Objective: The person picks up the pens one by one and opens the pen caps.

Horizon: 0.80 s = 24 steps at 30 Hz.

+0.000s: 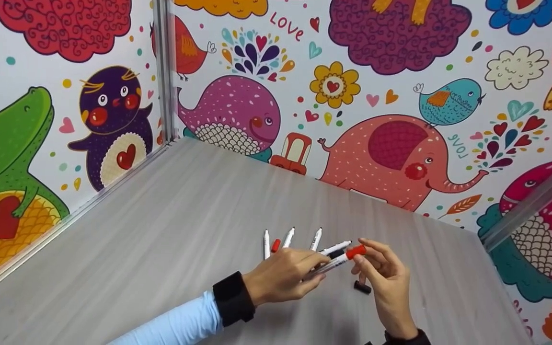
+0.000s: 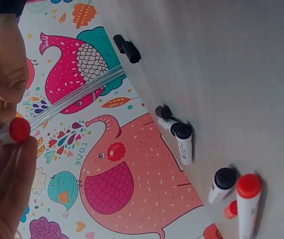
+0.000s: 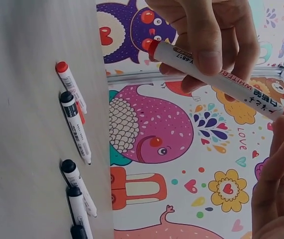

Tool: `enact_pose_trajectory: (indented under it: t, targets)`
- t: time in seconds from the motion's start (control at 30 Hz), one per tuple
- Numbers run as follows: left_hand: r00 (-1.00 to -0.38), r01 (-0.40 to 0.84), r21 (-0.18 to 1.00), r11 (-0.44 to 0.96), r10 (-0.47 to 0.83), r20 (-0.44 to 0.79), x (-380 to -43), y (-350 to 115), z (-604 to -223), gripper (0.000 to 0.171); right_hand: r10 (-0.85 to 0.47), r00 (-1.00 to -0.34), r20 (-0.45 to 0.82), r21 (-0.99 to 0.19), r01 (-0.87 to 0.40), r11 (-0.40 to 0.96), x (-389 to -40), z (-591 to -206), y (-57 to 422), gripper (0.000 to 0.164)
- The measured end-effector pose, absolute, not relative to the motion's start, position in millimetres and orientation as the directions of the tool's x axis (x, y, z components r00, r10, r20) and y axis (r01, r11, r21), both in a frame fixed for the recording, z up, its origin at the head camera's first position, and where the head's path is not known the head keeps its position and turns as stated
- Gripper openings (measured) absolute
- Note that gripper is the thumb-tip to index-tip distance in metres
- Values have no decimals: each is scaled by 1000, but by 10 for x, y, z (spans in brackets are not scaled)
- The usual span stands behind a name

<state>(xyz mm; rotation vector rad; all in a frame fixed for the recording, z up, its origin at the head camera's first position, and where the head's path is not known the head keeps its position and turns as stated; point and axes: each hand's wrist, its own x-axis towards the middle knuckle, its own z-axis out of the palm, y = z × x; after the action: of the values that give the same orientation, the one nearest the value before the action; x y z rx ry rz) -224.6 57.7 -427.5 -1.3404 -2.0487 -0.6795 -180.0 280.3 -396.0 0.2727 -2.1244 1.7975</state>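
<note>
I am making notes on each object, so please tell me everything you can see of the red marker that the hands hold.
The red marker is a slim white barrel, plastic by its look, with black print and red at both ends. It is held above the table, nearly level. The left hand grips the barrel; the right hand pinches the red cap at the far end. Whether that cap is fully seated cannot be told.

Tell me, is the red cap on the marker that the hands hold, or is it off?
On. The red cap sits on the end of the marker; the right hand pinches it, the left hand holds the barrel.
</note>
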Motion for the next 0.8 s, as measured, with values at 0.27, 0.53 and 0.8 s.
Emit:
enact_pose_trajectory:
  t: [0.27, 0.53, 0.8]
  targets:
    - [-324, 929, 118, 352, 616, 718, -2237, 591, -4273, 22, 175, -876, 449, -882, -403, 244, -1800, -3979, 2785, 33]
    - [-309, 937, 127, 325, 605, 734, -2232, 585, -4274, 22, 145, -858, 493, -860, -457, 226, -1798, -4001, 2807, 34]
    - [-312, 942, 157, 296, 608, 730, -2206, 568, -4258, 24, 146, -846, 512, -852, -480, 208, -1788, -3995, 2775, 34]
